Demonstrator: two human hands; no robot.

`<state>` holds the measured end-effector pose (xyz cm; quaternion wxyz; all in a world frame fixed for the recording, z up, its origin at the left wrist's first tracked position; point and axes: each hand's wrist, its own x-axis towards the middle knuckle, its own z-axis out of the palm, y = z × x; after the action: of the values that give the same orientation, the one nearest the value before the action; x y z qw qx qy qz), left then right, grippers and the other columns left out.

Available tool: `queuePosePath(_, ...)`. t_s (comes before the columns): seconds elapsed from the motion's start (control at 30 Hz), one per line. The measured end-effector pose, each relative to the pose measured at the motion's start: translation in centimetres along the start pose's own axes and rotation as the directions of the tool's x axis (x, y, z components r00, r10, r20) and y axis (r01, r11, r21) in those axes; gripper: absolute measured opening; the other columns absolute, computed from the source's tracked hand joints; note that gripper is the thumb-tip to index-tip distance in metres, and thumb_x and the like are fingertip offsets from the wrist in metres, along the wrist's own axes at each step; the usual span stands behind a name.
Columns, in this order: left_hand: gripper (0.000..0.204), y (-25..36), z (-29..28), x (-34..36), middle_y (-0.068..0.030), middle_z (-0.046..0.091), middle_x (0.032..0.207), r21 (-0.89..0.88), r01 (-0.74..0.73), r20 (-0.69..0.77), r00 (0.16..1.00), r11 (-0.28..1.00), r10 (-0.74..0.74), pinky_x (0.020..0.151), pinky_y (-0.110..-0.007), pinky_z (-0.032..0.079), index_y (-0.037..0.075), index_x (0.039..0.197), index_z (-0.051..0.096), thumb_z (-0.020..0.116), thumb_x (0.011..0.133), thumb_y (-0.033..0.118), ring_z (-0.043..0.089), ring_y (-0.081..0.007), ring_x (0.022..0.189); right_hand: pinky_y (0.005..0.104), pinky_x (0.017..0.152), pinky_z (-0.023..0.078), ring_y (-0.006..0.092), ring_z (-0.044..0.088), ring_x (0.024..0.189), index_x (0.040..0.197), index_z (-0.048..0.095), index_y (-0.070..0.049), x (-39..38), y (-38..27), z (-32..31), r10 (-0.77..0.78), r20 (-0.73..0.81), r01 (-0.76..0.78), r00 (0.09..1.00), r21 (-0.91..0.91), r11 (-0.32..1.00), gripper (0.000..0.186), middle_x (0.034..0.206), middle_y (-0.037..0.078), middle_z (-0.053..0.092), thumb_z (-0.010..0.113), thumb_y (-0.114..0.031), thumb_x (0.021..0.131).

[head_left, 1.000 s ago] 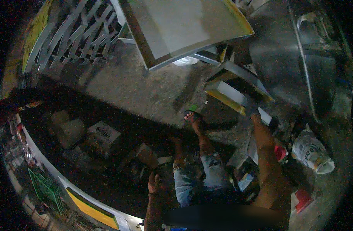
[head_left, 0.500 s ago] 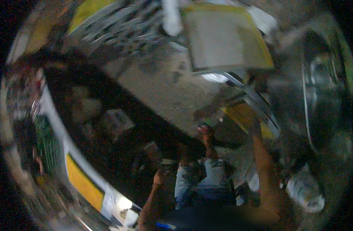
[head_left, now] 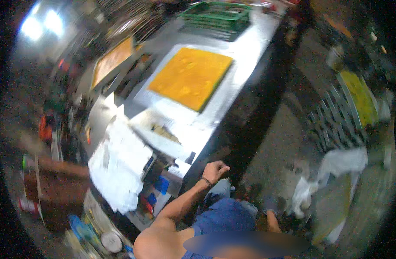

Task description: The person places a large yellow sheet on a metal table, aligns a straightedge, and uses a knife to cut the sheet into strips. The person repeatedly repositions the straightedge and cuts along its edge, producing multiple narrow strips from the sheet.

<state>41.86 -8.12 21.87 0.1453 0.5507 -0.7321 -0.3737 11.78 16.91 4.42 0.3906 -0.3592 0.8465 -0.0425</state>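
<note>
My left hand [head_left: 216,172] hangs beside the near edge of a long white table [head_left: 245,77], with a dark band around the wrist. Its fingers are curled in, and nothing shows in them. On the table lies a flat orange-yellow square panel [head_left: 191,77] over a pale sheet. My right hand is out of sight. At the lower right is a flat grey-green framed panel [head_left: 332,207], slightly blurred; whether a hand grips it is hidden.
A green plastic crate [head_left: 217,19] stands at the table's far end. White crumpled sheets [head_left: 118,166] are heaped at its near left. A grey rack with a yellow-green panel [head_left: 357,97] stands at right, near a white plastic bag [head_left: 303,194] on the floor.
The view has swung round toward the table, which now fills the middle. My right arm, earlier reaching toward a yellow-edged frame, has left the view. My left hand now shows beside the table edge.
</note>
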Motion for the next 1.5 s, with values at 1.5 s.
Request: queuePosePath(1.5, 0.012, -1.7, -49.8, 3.5, 0.0041, 0.063, 0.081, -0.612, 0.172, -0.778, 0.046, 0.772, -0.627, 0.065, -0.029, 0.042, 0.015, 0.093, 0.069, 0.071, 0.089, 0.027, 0.055, -0.0074, 0.073, 0.0435, 0.096, 0.052, 0.0343, 0.068, 0.107, 0.128, 0.065, -0.003, 14.5, -63.7, -16.7, -0.742, 0.661, 0.885, -0.112, 0.406, 0.228, 0.049, 0.116, 0.019, 0.071, 0.057, -0.040, 0.097)
